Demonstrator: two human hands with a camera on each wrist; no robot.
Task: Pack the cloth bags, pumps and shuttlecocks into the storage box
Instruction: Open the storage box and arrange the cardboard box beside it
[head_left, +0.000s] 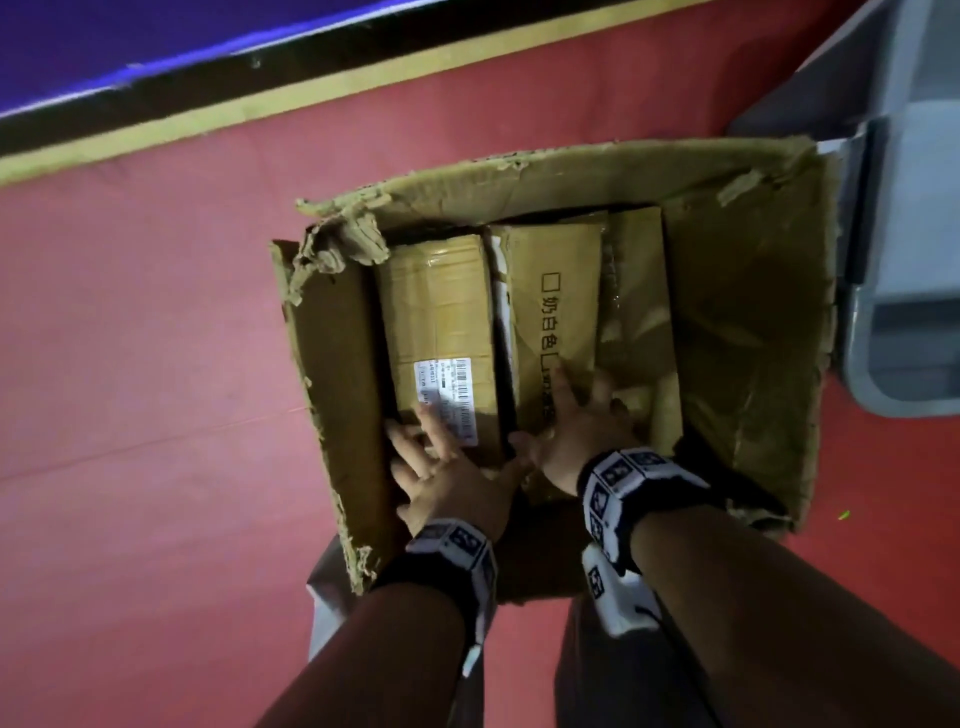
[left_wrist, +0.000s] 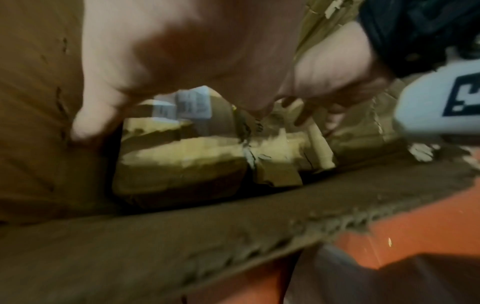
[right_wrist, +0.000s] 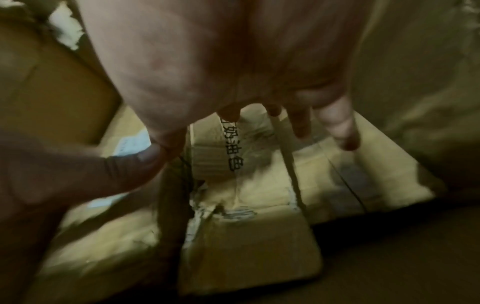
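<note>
Fingers (head_left: 422, 422) of both hands lie spread flat on two side-by-side cartons, whose long axes run straight away from them.

Storage box (head_left: 743, 291): matt corrugated cardboard, torn rough rims. Inner carton (head_left: 441, 312): glossy tape, paper label (head_left: 449, 395).

Right hand (right_wrist: 233, 61) hung over printed carton (right_wrist: 249, 185), fingers (right_wrist: 337, 123) spread and pointing down at its top. Left hand (right_wrist: 64, 174) came in from the side, beside labelled carton (right_wrist: 130, 144). Storage box (right_wrist: 415, 82) wall behind, blurred
</note>
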